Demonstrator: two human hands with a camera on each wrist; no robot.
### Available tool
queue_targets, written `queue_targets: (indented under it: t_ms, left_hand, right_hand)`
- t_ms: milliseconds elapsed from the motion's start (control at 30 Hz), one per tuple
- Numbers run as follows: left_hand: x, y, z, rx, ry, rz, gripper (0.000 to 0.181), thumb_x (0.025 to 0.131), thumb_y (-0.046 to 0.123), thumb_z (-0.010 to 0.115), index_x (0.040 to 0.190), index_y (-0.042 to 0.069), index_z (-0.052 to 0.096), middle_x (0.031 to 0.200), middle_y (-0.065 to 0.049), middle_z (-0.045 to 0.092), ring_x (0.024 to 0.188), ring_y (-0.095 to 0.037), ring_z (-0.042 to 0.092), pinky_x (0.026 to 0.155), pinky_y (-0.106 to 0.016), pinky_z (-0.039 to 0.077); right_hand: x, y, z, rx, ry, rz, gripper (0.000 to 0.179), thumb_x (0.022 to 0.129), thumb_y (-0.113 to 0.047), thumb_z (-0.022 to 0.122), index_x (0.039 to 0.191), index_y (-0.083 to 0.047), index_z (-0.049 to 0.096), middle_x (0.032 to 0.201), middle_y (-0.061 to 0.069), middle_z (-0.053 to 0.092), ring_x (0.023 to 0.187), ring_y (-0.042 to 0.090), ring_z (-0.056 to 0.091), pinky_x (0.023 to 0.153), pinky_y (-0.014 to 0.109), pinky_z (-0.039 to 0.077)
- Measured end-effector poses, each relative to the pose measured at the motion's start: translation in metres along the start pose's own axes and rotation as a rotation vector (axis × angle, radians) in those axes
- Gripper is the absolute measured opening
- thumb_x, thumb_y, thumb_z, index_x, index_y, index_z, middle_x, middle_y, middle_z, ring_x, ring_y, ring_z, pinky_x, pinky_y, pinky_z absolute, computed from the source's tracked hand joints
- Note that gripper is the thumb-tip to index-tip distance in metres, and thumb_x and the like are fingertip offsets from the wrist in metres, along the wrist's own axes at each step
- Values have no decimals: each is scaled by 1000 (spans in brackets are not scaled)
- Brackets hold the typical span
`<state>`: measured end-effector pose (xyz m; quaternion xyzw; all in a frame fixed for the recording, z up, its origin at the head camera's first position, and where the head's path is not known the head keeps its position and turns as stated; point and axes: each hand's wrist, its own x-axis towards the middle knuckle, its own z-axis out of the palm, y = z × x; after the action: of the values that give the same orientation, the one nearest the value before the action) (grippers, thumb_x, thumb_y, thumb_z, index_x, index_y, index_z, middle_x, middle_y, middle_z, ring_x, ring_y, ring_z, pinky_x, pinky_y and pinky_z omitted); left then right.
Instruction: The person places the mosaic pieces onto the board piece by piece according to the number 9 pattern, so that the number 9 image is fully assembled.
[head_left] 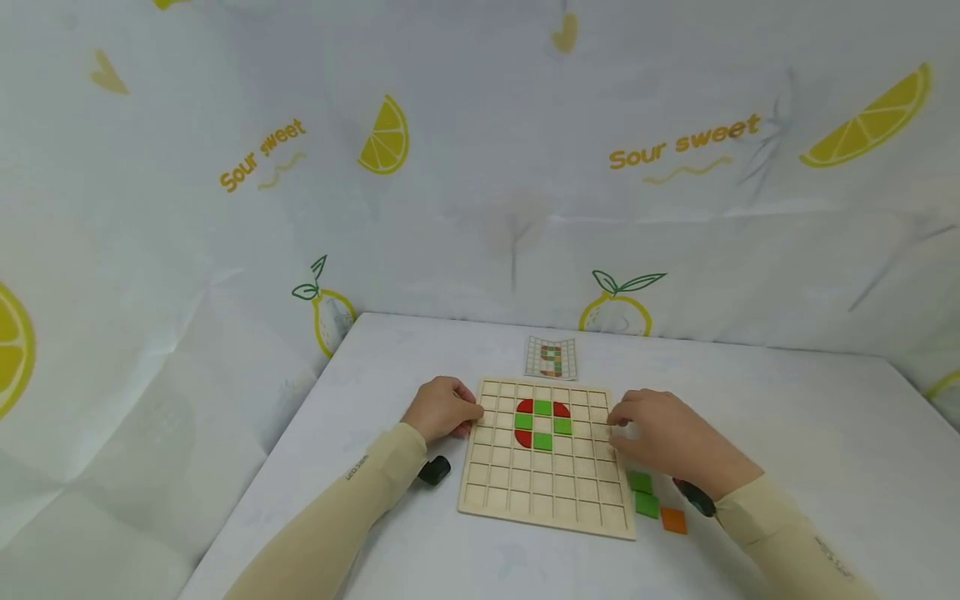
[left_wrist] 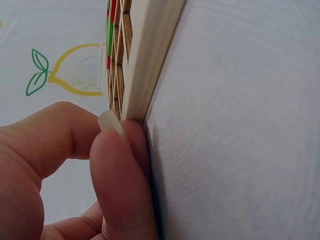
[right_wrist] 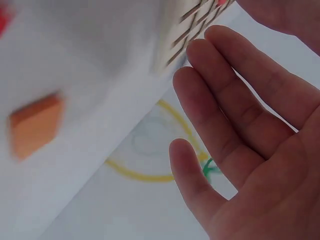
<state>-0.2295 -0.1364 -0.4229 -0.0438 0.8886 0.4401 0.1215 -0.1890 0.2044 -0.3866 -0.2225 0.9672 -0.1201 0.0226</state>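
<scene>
A pale wooden grid board (head_left: 551, 492) lies flat, with several red and green tiles set in its upper middle squares. My left hand (head_left: 444, 408) is at the board's left edge; in the left wrist view its thumb (left_wrist: 120, 185) and a curled finger pinch the rim. Across from it, my right hand (head_left: 663, 429) has its fingertips right at the right edge. The right wrist view shows these fingers (right_wrist: 230, 115) fairly straight and slightly spread, with nothing in the palm.
Behind the board lies a small pattern card (head_left: 531, 358) printed with a coloured grid. Two green tiles (head_left: 647, 504) and an orange tile (head_left: 673, 521) lie off the board's lower right side. A bit of red shows by the right wrist. A lemon-print sheet (head_left: 480, 225) hangs behind the table.
</scene>
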Motion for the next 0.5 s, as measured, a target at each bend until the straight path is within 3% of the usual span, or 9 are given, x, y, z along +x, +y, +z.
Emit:
queue_targets:
  t_ms: [267, 500]
  left_hand:
    - [-2, 0, -2, 6, 11, 7, 16, 92, 19, 81, 101, 9, 72, 85, -4, 76, 63, -11, 70, 60, -23, 57]
    - [-1, 0, 0, -5, -1, 2, 17, 93, 19, 81, 101, 9, 71, 84, -5, 76, 63, -12, 69, 60, -23, 57]
  right_hand:
    - [-33, 46, -8, 3, -5, 102, 23, 90, -24, 87, 107, -10, 82, 101, -4, 73, 92, 18, 69, 85, 47, 62]
    - [-44, 66, -9, 22, -42, 232, 27, 90, -29, 87, 108, -9, 81, 101, -1, 75, 90, 18, 65, 85, 48, 63]
